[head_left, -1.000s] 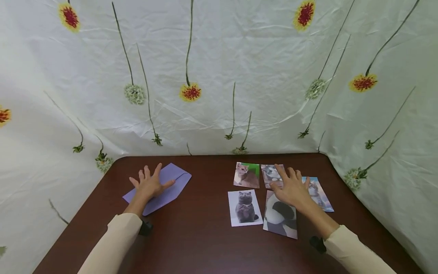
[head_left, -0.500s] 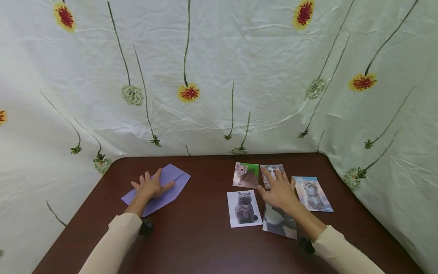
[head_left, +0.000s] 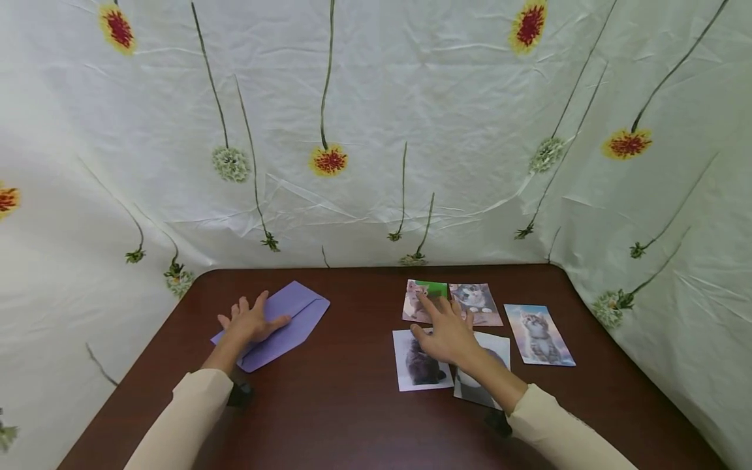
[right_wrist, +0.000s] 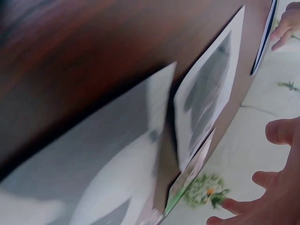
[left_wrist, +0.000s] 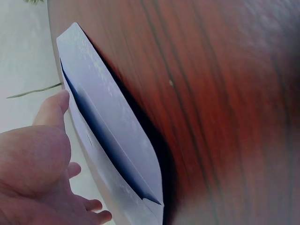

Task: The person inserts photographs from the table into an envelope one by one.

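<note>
My left hand [head_left: 249, 323] lies over a purple envelope [head_left: 302, 312], fingers spread and holding nothing. In the left wrist view, the thumb is at the envelope's [left_wrist: 126, 117] edge, and its mouth gapes with the flap laid out. My right hand [head_left: 448, 336], fingers apart and pinching nothing, hovers over several photo cards. Below it are a grey cat photo [head_left: 411, 375] and a black-and-white panda-like photo [head_left: 470, 390], both partly covered. Past its fingertips lie a kitten photo with a green corner [head_left: 436, 287] and another kitten photo [head_left: 478, 300].
A kitten photo with a blue sky [head_left: 540, 336] lies apart at the right. Everything is on a dark brown table [head_left: 346, 405] with rounded far corners. A white flowered cloth [head_left: 376, 98] hangs behind and along both sides.
My right hand has moved left across the photos, uncovering the blue-sky kitten photo and overlapping the grey cat photo. My left hand has shifted slightly left on the envelope.
</note>
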`<action>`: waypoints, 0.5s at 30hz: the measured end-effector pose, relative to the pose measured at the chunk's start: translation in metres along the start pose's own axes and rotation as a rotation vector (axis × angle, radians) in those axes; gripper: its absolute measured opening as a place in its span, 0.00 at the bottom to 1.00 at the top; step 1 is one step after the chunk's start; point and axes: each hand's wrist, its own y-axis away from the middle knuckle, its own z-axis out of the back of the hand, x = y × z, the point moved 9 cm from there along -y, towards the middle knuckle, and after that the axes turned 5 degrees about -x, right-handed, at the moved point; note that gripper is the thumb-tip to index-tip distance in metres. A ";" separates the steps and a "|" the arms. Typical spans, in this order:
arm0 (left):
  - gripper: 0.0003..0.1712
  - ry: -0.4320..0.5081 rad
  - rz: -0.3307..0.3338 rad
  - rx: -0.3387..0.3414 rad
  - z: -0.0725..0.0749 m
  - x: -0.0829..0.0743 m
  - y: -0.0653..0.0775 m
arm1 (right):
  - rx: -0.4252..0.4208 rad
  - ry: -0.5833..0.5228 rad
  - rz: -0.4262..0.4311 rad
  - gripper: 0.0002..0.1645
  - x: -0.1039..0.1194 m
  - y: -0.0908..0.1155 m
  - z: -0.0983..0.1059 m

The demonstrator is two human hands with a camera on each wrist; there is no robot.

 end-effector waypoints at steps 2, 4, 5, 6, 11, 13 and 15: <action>0.58 -0.004 0.000 0.002 -0.001 0.001 0.001 | -0.004 -0.011 0.013 0.42 0.008 -0.001 -0.003; 0.58 -0.007 -0.006 0.004 -0.002 0.002 0.002 | -0.006 -0.020 0.030 0.42 0.015 -0.001 -0.006; 0.58 -0.006 -0.009 0.002 -0.003 0.002 0.003 | -0.005 -0.024 0.039 0.42 0.019 -0.002 -0.008; 0.57 -0.005 -0.013 -0.002 -0.003 0.003 0.003 | -0.001 -0.028 0.048 0.42 0.022 -0.002 -0.011; 0.56 -0.003 -0.031 -0.022 -0.004 0.006 0.006 | 0.004 -0.047 0.091 0.41 0.039 -0.003 -0.019; 0.56 -0.005 -0.041 -0.031 -0.004 0.006 0.006 | -0.002 -0.063 0.108 0.41 0.046 -0.003 -0.021; 0.55 -0.005 -0.054 -0.043 -0.003 0.004 0.007 | -0.002 -0.078 0.122 0.41 0.051 -0.003 -0.023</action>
